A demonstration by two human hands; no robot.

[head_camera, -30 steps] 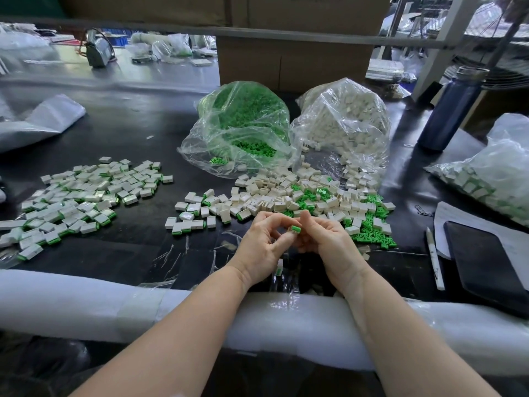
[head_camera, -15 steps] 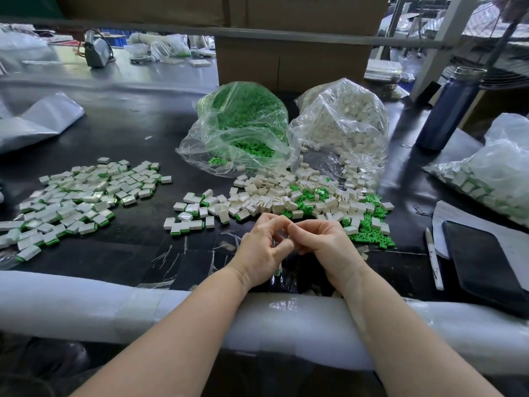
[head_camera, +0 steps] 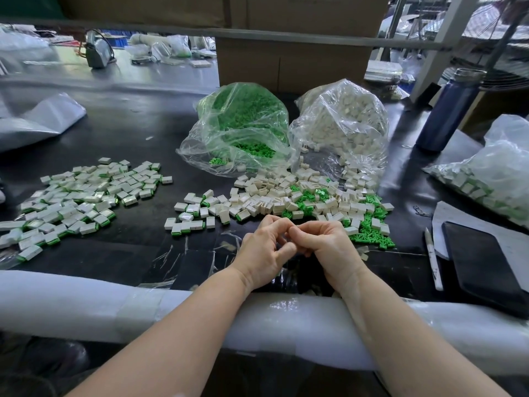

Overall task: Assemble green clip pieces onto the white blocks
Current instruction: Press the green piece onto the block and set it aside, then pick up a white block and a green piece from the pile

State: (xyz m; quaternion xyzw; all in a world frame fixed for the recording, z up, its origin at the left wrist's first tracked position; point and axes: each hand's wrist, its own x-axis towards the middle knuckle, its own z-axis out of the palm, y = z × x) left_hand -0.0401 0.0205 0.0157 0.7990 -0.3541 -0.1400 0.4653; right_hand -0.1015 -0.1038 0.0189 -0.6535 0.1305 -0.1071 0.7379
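My left hand [head_camera: 264, 253] and my right hand [head_camera: 326, 245] meet just above the black table, fingers curled and fingertips pressed together. They pinch one small white block with a green clip, which the fingers hide now. Behind them lies a heap of loose white blocks [head_camera: 286, 196], with loose green clips [head_camera: 369, 233] to its right. A pile of blocks fitted with green clips [head_camera: 80, 196] is spread out at the left. At the back, one clear bag holds green clips [head_camera: 243, 130] and another holds white blocks [head_camera: 340, 127].
A foam-wrapped rail [head_camera: 86, 299] runs along the table's near edge under both forearms. At the right are a pen [head_camera: 433, 259], a black tablet [head_camera: 483, 262], another bag of blocks [head_camera: 498, 179] and a blue bottle [head_camera: 449, 110]. A cardboard box [head_camera: 292, 67] stands behind.
The green end seen between my fingertips a second ago is now covered. Both hands have closed tighter together and stayed in the same spot.
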